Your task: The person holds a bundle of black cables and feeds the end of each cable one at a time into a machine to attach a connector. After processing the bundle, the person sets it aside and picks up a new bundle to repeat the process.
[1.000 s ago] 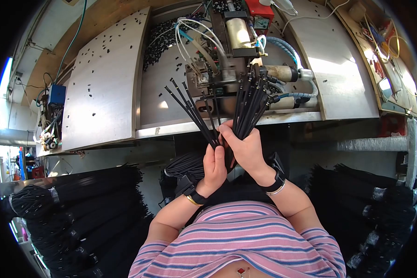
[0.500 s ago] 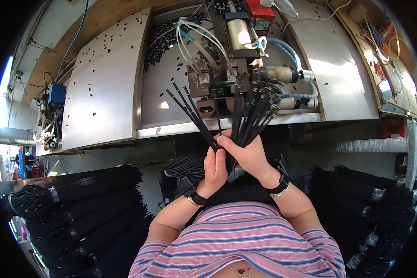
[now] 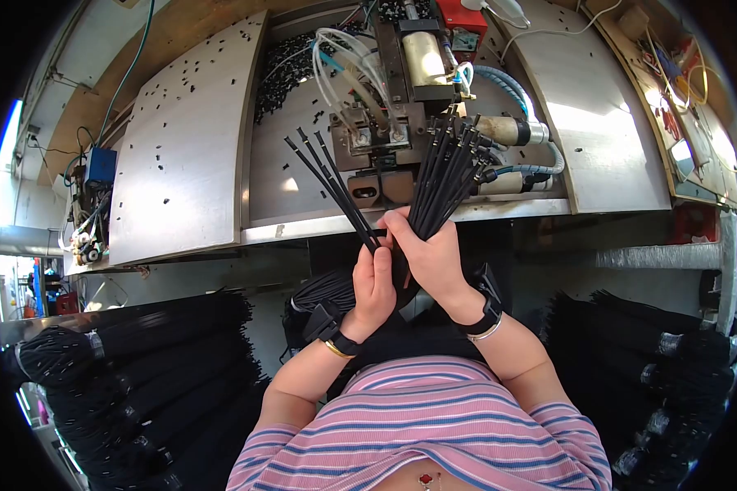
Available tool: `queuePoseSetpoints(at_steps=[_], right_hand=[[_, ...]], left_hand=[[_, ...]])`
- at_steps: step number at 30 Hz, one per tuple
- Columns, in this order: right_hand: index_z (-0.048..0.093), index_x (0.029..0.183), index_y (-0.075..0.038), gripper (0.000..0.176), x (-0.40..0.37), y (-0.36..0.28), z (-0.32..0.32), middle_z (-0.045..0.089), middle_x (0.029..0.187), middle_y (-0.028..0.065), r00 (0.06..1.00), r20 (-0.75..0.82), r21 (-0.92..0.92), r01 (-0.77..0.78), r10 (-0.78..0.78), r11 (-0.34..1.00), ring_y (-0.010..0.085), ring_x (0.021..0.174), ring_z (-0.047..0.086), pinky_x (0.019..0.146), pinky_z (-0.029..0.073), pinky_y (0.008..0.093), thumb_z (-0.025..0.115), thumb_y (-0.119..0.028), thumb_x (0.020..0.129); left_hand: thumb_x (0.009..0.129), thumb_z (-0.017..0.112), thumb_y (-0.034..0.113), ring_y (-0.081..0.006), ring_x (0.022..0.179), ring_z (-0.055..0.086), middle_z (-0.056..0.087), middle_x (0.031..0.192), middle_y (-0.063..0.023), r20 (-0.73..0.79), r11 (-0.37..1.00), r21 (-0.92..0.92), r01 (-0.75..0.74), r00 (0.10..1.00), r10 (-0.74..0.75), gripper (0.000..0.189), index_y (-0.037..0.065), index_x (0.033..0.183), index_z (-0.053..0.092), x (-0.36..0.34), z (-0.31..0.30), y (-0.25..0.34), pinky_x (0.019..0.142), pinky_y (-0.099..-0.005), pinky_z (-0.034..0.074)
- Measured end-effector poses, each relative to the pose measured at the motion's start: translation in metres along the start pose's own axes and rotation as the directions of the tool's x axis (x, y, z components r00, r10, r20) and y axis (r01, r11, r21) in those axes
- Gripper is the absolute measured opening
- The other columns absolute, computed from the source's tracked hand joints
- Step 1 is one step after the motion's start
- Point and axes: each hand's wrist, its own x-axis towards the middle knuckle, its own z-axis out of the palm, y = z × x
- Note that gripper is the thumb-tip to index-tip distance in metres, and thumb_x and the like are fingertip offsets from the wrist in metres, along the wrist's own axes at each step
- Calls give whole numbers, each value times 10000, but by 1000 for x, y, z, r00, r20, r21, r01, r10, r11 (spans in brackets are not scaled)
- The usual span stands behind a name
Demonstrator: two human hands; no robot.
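Black cords [image 3: 359, 219] fan upward from both hands, seemingly being parted into two bunches; shifting one across would call for a light pinch. The left hand [image 3: 374, 286] curls closed round a few, thumb up; the right hand [image 3: 428, 254], angled inward, clasps the thicker bunch [image 3: 440, 184]. Beyond stands a machine [image 3: 423, 59].

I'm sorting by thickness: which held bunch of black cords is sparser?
The thin bunch at the left hand: just a few spread cords, while the thick bunch at the right hand has many crowded together.
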Motion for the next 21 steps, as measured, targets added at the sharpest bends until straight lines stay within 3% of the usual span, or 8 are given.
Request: queuePoseSetpoints(at_steps=[4,7,9,12,15,19,21], right_hand=[[655,868,3,171,1,-2,-3,618,683,18,999,34,5,3,-3,1000,56,591,571,420,422,189,619,-164,858],[650,883,10,162,-1,-18,-9,627,723,19,974,160,-58,-151,158,987,59,607,575,475,441,195,623,-147,853],[649,885,13,159,-1,-16,-13,629,733,20,975,158,-69,-145,154,987,63,614,578,504,448,199,623,-140,852],[645,891,18,153,0,-7,-14,634,754,24,975,168,-86,-131,144,988,70,629,584,561,463,206,623,-128,851],[648,903,-4,191,-13,11,-15,631,708,25,994,65,4,82,-83,997,63,521,554,364,394,207,626,-185,848],[645,889,5,178,-21,26,-18,640,702,33,981,-26,78,196,-194,978,71,553,577,417,427,203,624,-166,845],[643,887,8,178,-20,27,-11,643,702,37,986,-27,74,165,-164,983,76,568,586,442,439,205,623,-164,846]], left_hand=[[1002,335,235,-41,583,462,522,782,-3,5,999,-13,34,999,-34,323,3,1205,430,-1,1,-2,492,-176,376],[1001,330,222,-38,582,461,525,788,-5,-11,999,24,28,1000,-27,323,-1,1217,420,-1,6,-4,495,-170,369],[1001,328,216,-37,582,461,526,792,-6,-15,999,41,24,1000,-24,324,-3,1223,415,-1,9,-4,496,-166,366],[1008,284,232,-57,636,503,551,888,-46,11,997,42,72,997,-73,286,14,1123,430,-4,10,-1,520,-171,405],[1008,277,228,-55,637,502,550,887,-41,39,992,124,36,998,-41,290,14,1129,430,-16,7,-12,526,-173,406],[1009,273,230,-54,628,500,551,865,-32,60,981,192,17,998,-29,295,15,1134,431,-27,7,-22,532,-176,406],[1009,273,231,-55,623,500,552,854,-30,61,978,207,17,998,-30,296,15,1135,432,-28,-1,-20,533,-176,406]])
